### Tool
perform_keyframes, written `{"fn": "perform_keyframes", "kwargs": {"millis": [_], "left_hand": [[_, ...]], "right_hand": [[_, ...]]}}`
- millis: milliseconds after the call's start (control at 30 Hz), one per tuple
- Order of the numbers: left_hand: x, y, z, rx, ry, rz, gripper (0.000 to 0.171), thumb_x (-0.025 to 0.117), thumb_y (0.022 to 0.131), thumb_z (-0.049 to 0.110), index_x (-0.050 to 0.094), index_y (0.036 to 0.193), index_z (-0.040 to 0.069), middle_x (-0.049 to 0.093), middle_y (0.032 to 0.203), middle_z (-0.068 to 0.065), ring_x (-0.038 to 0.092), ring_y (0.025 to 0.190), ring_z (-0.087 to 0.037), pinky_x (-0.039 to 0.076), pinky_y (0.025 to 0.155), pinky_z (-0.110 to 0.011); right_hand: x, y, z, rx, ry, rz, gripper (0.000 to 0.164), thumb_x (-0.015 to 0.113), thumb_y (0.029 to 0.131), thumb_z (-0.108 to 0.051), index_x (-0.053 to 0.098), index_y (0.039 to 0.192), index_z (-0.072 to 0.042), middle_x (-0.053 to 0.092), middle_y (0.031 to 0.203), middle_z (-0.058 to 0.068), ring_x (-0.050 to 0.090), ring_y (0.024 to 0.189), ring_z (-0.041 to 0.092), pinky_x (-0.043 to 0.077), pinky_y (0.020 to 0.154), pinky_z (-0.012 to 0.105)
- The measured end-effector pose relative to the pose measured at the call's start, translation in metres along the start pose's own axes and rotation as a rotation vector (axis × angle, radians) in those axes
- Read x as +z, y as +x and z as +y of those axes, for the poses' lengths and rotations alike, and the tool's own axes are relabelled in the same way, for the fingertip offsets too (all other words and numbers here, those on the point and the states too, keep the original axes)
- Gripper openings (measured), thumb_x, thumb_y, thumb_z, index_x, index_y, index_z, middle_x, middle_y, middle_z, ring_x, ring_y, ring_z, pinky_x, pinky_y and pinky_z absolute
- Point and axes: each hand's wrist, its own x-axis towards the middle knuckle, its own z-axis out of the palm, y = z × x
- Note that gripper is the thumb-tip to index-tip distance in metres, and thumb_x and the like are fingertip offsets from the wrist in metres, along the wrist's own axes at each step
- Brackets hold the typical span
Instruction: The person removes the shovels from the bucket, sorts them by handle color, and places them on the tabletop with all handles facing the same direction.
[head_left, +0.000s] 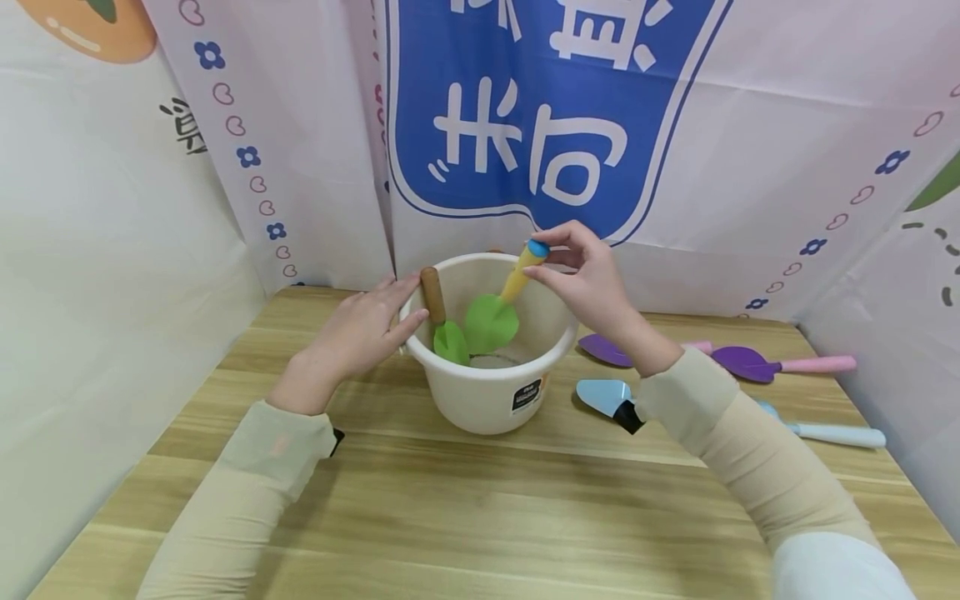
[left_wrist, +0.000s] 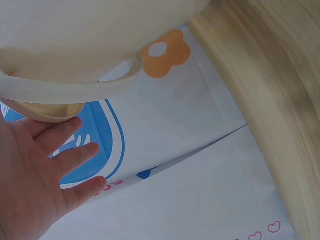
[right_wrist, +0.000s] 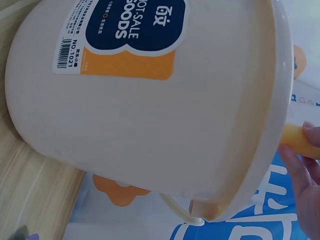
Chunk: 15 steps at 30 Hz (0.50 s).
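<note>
A cream plastic bucket [head_left: 468,404] stands upright on the wooden table. My right hand [head_left: 588,271] pinches the blue-tipped yellow handle of a green-bladed toy shovel [head_left: 491,323], whose blade is down inside the bucket. The right wrist view shows that yellow handle [right_wrist: 299,141] above the rim, between thumb and fingers. Inside at the left, a second green shovel with a brown handle [head_left: 432,296] leans on the rim. My left hand [head_left: 363,329] rests against the left rim, thumb near the brown handle. Its fingers [left_wrist: 75,159] look extended in the left wrist view, beside the bucket's carrying handle [left_wrist: 65,91].
Right of the bucket lie two purple shovels with pink handles, one [head_left: 742,363] in plain sight and one [head_left: 603,350] partly behind my right forearm. Nearer are a light blue trowel [head_left: 603,396] and a pale blue handle [head_left: 840,434]. Printed cloth [head_left: 315,208] hangs around the table.
</note>
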Motion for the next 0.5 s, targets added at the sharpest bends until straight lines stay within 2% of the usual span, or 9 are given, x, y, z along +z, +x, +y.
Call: {"fn": "perform_keyframes", "kwargs": {"millis": [133,233,500], "left_hand": [[0.0,0.0,0.0,0.005,0.001,-0.01,0.068,0.035,0.11,0.047,0.028,0.161,0.002,0.03,0.165,-0.015,0.025,0.151,-0.042,0.028,0.116,-0.064],[-0.001,0.0,0.001,0.002,-0.002,-0.013,0.068,0.034,0.111,0.047,0.027,0.161,0.002,0.03,0.165,-0.016,0.025,0.151,-0.042,0.028,0.116,-0.064],[0.0,0.0,0.001,0.002,-0.006,-0.01,0.067,0.035,0.11,0.046,0.028,0.161,0.002,0.031,0.164,-0.016,0.026,0.15,-0.043,0.028,0.116,-0.064]], "right_hand": [[-0.003,-0.003,-0.001,-0.004,0.043,0.034,0.031,0.073,0.086,0.017,0.059,0.114,0.015,0.064,0.12,0.025,0.071,0.091,0.006,0.059,0.087,0.03],[-0.007,-0.006,-0.003,-0.001,0.065,0.053,0.033,0.072,0.086,0.018,0.058,0.116,0.015,0.064,0.119,0.025,0.07,0.092,0.005,0.059,0.087,0.028],[-0.017,-0.009,-0.006,0.046,0.11,0.104,0.037,0.072,0.087,0.015,0.058,0.121,0.013,0.067,0.111,0.004,0.072,0.093,0.013,0.059,0.085,0.026]]}}
